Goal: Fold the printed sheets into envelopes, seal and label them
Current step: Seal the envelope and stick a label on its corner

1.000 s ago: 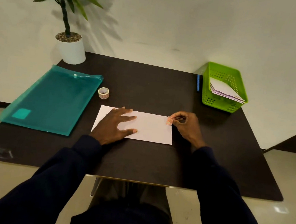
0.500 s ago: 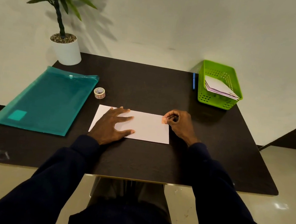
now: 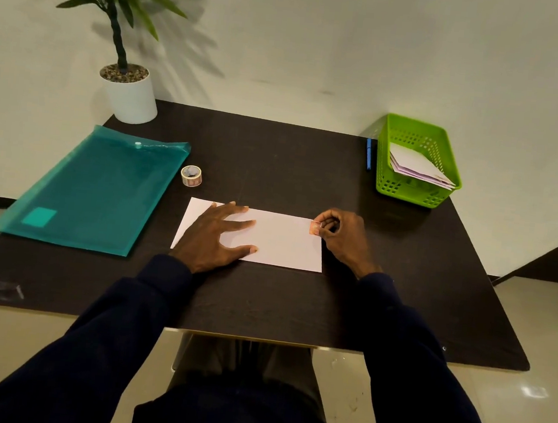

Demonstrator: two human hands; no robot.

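1. Dark tabletop (image 3: pixel 275 163) set against a pale wall: a potted plant (image 3: pixel 128 94) stands at the far left corner, a teal folder (image 3: pixel 102 187) lies to my left, and a green basket (image 3: pixel 412 190) holding finished envelopes sits far right, with a blue pen (image 3: pixel 368 153) just beside it.
2. Straight ahead of me lies the white envelope (image 3: pixel 281 242), flat, its long axis running left to right across my body.
3. My left hand (image 3: pixel 215 236) is spread flat on its left half, fingers wide, pinning it and gripping nothing.
4. My right hand (image 3: pixel 345 238) is curled at the envelope's far right corner, fingertips pinched narrow on a small reddish sticker (image 3: pixel 314 228) that overlaps that corner.
5. I cannot tell whether the sticker is fully stuck down yet.
6. The sticker sits directly under my right fingertips, so I judge the right hand is the one to press and smooth it, working leftward along the long axis while the left hand braces.
7. The tape roll (image 3: pixel 191 175) stands beyond the envelope's left end, nearer my left hand.
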